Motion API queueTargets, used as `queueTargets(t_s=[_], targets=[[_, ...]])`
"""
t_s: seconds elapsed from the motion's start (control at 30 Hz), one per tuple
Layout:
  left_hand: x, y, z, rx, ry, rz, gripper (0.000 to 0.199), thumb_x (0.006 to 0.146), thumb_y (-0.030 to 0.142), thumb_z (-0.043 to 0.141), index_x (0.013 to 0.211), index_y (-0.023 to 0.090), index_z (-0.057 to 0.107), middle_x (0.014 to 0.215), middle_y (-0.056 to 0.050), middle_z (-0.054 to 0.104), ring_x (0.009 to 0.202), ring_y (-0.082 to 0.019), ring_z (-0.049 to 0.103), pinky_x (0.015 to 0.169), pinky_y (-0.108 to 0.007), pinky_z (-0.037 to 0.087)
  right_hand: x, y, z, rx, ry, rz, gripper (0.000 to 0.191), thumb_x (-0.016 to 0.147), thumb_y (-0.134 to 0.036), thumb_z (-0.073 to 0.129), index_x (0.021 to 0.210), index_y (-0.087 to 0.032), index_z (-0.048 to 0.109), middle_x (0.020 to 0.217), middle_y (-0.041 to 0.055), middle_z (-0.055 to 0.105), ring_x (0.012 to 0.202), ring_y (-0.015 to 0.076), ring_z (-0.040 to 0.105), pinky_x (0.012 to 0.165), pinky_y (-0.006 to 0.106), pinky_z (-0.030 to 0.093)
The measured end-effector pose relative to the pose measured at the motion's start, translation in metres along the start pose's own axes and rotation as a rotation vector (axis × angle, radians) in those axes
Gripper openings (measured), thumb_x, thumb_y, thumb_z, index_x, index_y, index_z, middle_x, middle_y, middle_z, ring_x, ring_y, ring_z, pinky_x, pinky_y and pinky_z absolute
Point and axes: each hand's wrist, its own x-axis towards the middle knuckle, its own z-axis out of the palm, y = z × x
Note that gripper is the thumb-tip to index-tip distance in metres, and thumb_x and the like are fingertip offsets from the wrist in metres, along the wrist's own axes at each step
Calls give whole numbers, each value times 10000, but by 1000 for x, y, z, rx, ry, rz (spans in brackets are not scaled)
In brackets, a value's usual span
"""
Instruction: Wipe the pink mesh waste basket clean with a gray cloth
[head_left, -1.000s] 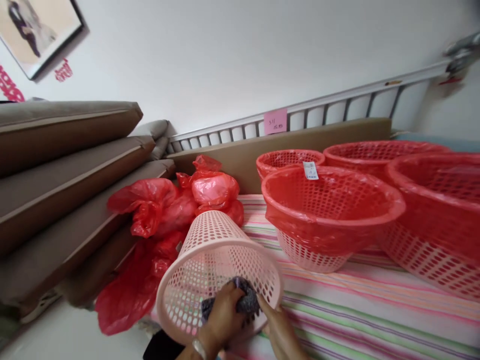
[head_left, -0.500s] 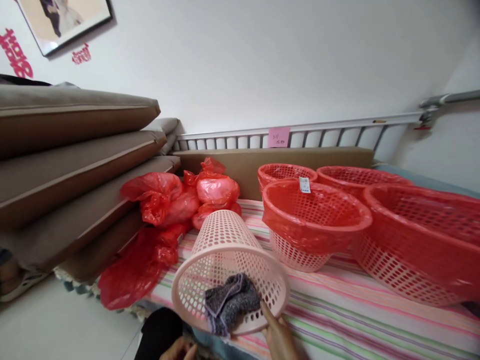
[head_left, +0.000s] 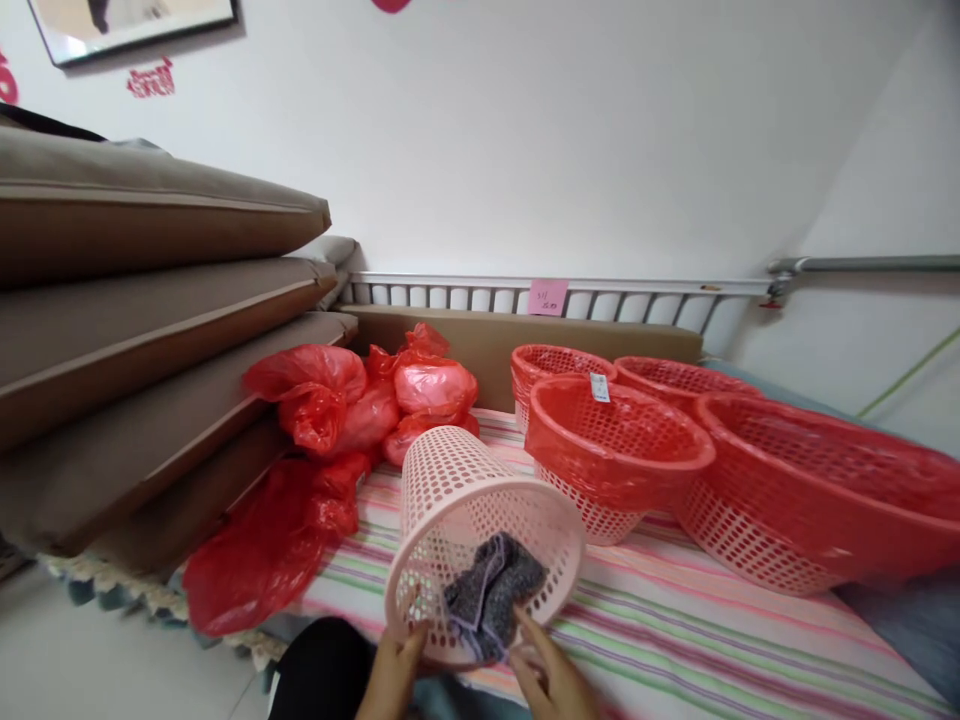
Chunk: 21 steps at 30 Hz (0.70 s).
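A pale pink perforated plastic basket (head_left: 454,465) lies tipped on its side, its mouth toward me. Inside that mouth is a crumpled dark grey cloth (head_left: 499,590) with a lilac edge, lying against the lower wall and over the rim. My left hand (head_left: 394,670) grips the lower left of the rim, thumb at the inside. At the lower right, my right hand (head_left: 551,670) is closed over the rim, its index finger reaching in against the cloth. Part of the right fingers is hidden.
Several baskets lined with red plastic bags (head_left: 622,430) stand at the right. Knotted red bags (head_left: 435,385) and a loose red bag (head_left: 262,555) lie at the left, beside stacked cushions (head_left: 150,290). A striped sheet (head_left: 637,620) lies beneath; a radiator (head_left: 450,295) runs along the wall.
My left hand has come up from below onto the basket's rim. The basket's mouth has shifted right with the cloth inside. The view has turned somewhat to the right.
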Motion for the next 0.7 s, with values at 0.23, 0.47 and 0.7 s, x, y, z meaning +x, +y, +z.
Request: queueTargets(t_s=[0.23, 0.47, 0.7], targets=[[40, -27, 23, 24, -118, 143, 846, 656, 613, 655, 1319, 108, 511, 1345, -164, 559, 1279, -312, 477, 1080, -366, 368, 105, -55, 51, -832, 148, 73, 593, 862, -280, 449, 1434, -158, 351, 1459, 191, 366, 1213, 352, 489, 942, 502, 408], [55, 5, 9, 208, -83, 224, 710, 658, 432, 703, 1276, 120, 546, 1246, -164, 633, 1127, -312, 598, 961, -354, 473, 134, -19, 67, -967, 141, -68, 574, 760, -24, 388, 1265, -219, 577, 1349, 118, 520, 1163, 317, 503, 968, 484, 376], [68, 108, 2, 316, -77, 324, 797, 662, 150, 521, 1437, 183, 338, 1428, -117, 478, 1062, -222, 628, 851, -295, 517, 144, -18, 39, -388, 191, -196, 622, 605, -29, 426, 1156, -219, 642, 1201, 74, 606, 1147, 251, 523, 1050, 440, 336]])
